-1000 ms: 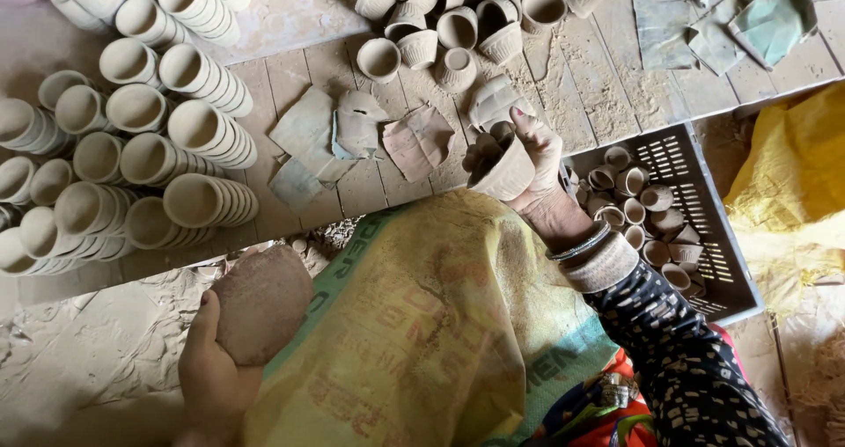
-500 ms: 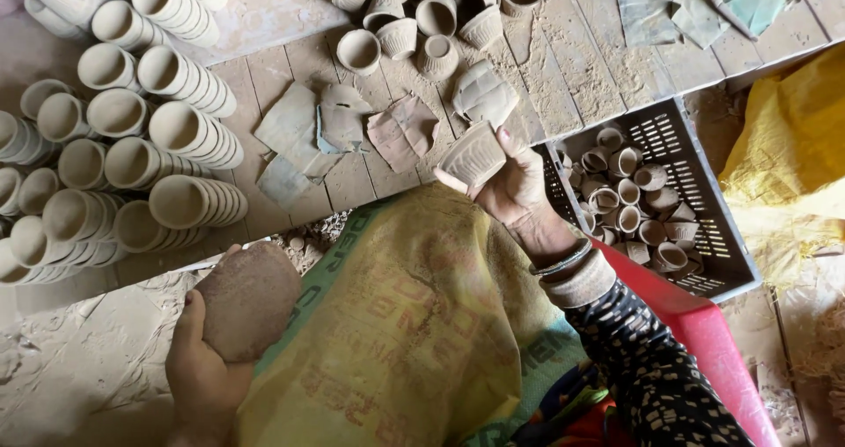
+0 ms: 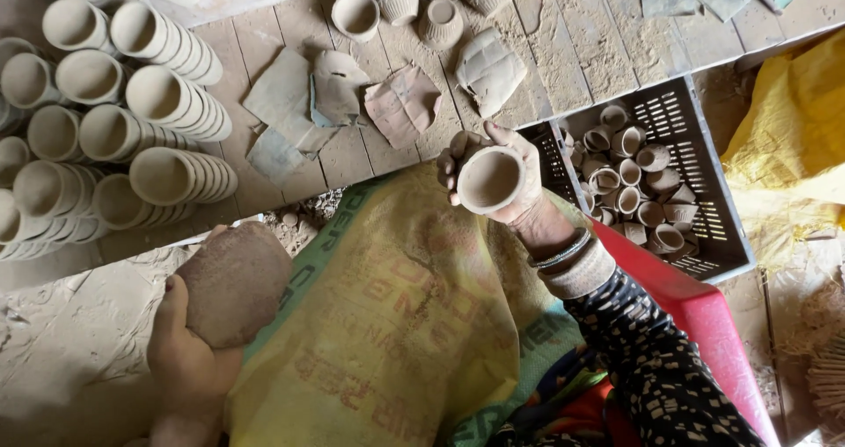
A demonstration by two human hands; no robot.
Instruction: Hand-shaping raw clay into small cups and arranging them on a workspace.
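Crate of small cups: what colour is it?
Dark grey crate, seen in the head view.

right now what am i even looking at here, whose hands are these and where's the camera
The camera sits on a person's head and looks down at their own two bare hands; there is no machine. The right hand holds a small clay cup, its mouth facing the camera. The left hand grips a rounded brown lump, probably clay or a stone. A yellow sack covers the lap. On the plank floor lie stacks of cups on their sides at left, loose cups at top and torn scraps between. A dark crate at right holds smaller cups.
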